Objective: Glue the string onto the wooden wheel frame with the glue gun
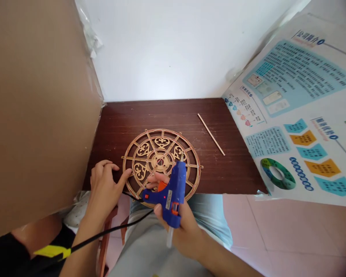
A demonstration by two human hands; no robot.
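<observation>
A round, openwork wooden wheel (160,132) with spokes and scroll-shaped inserts lies flat at the table's near edge, part of it jutting past the edge. My right hand (187,227) is wrapped round a blue hot glue gun (175,184) with an orange trigger and a lit red light. The gun's nozzle points away from me, over the wheel's right side; I cannot tell whether it touches. A clear glue stick (170,236) sticks out of the gun's back. My left hand (106,184) has its fingers apart, the thumb at the wheel's left rim.
A thin wooden stick (211,134) lies on the dark brown table (127,115) at the right. Cardboard (40,96) walls the left, a printed poster (300,115) the right. The gun's black cable (112,230) crosses my left forearm. A person's knee (37,234) shows at lower left.
</observation>
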